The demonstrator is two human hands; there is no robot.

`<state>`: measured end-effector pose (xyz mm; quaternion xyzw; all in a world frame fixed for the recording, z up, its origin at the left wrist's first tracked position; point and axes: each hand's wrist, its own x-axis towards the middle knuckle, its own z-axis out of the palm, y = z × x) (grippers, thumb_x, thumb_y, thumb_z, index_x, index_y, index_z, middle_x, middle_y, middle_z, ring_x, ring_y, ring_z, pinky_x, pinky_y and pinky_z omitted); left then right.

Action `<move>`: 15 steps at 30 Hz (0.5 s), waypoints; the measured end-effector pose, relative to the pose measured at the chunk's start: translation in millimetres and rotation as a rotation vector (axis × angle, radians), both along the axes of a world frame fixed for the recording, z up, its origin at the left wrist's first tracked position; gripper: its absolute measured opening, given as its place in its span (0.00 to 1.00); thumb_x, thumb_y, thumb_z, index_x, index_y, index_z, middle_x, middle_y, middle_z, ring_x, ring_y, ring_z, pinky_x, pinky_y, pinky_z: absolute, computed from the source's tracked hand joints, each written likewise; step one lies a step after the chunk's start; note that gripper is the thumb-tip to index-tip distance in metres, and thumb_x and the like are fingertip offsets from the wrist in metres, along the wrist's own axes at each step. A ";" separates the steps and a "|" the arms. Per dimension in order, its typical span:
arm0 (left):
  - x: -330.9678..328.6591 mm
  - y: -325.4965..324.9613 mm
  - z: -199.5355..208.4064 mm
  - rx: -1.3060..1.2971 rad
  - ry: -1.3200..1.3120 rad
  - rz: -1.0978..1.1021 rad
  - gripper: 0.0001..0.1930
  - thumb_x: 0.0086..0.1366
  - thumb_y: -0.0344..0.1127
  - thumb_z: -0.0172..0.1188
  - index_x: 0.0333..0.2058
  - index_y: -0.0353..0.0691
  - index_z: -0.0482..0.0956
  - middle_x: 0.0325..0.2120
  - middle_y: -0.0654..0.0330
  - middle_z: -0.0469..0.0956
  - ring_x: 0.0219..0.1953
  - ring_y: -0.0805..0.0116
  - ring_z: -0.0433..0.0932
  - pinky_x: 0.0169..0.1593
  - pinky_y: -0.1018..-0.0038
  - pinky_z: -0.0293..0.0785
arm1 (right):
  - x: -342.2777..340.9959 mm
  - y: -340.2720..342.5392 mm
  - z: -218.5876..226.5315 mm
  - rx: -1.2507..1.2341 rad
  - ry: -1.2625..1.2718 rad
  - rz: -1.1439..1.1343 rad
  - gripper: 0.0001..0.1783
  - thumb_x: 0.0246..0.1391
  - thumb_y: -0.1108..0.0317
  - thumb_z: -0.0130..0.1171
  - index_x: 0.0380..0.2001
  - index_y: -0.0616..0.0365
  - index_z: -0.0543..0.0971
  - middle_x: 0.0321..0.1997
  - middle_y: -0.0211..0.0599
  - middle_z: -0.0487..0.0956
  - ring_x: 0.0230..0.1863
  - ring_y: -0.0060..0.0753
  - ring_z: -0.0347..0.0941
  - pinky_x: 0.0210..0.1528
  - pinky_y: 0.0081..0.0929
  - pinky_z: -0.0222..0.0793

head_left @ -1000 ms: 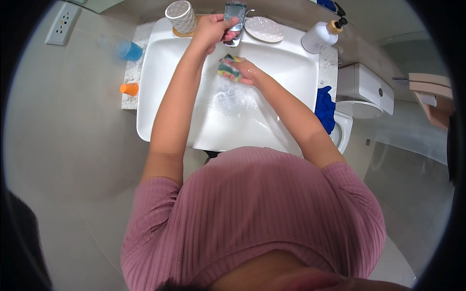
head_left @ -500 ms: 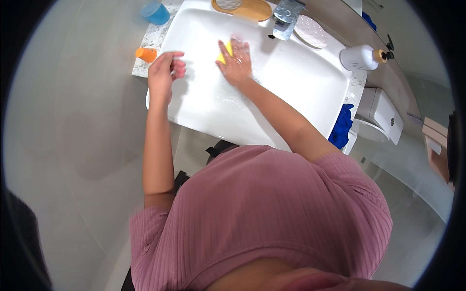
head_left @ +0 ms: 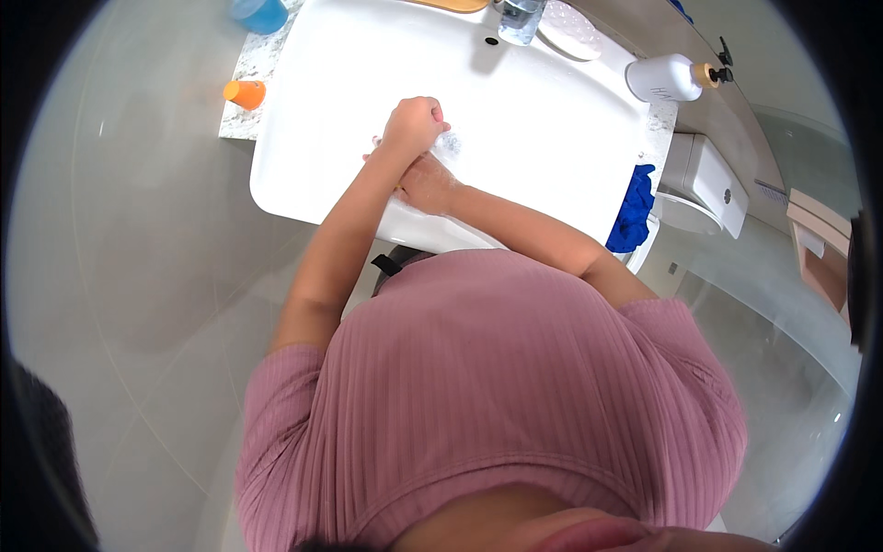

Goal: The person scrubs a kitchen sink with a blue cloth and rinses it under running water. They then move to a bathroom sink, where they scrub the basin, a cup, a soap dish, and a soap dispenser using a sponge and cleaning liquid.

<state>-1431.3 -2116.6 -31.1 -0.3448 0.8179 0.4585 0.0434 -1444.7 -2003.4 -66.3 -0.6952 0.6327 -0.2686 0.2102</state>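
Scrubbing the inside of the white basin (head_left: 543, 120) looks like the step in hand, down toward its front wall. The right hand (head_left: 429, 186) lies low there, partly covered by the left forearm; a sliver of yellow, most likely a sponge (head_left: 399, 189), shows beneath it, but whether the fingers grip it or only press it I cannot tell. The left hand (head_left: 414, 125) is just above, fingers curled in, beside a wet, foamy patch (head_left: 449, 143); whether it holds anything is unclear. The next move seems to call for uncrossing the arms, so the sponge can sweep freely along the front edge. Behind, the tap (head_left: 521, 20) juts over the back rim, with a white dish (head_left: 572, 31) beside it and a pump bottle (head_left: 664, 78) at the right corner. A blue cloth (head_left: 633, 213) hangs at the right side; an orange cup (head_left: 245, 94) and a blue cup (head_left: 259, 14) are on the left counter, well apart from the hands. The crossed left forearm is the main obstacle.
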 end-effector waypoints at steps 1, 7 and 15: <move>-6.9 -3.0 -8.8 -0.027 -0.023 -0.027 0.04 0.49 0.28 0.64 0.24 0.36 0.78 0.23 0.55 0.79 0.27 0.66 0.77 0.35 0.72 0.73 | -0.2 0.8 -0.6 0.029 0.014 0.005 0.25 0.48 0.64 0.51 0.52 0.57 0.71 0.60 0.45 0.65 0.63 0.46 0.55 0.68 0.42 0.44; -20.8 -4.8 -36.4 -0.068 -0.084 -0.149 0.08 0.47 0.31 0.67 0.23 0.36 0.77 0.26 0.52 0.80 0.31 0.57 0.79 0.37 0.65 0.75 | -0.7 4.3 -0.9 0.108 0.014 -0.001 0.24 0.48 0.63 0.51 0.50 0.60 0.71 0.57 0.45 0.67 0.63 0.45 0.55 0.68 0.42 0.43; -35.6 9.0 -18.2 -0.189 -0.273 -0.279 0.11 0.47 0.35 0.70 0.25 0.36 0.78 0.27 0.50 0.80 0.35 0.54 0.79 0.39 0.64 0.75 | 0.7 7.2 -9.1 0.035 0.029 -0.016 0.27 0.52 0.61 0.48 0.56 0.56 0.66 0.62 0.44 0.63 0.65 0.43 0.53 0.69 0.40 0.41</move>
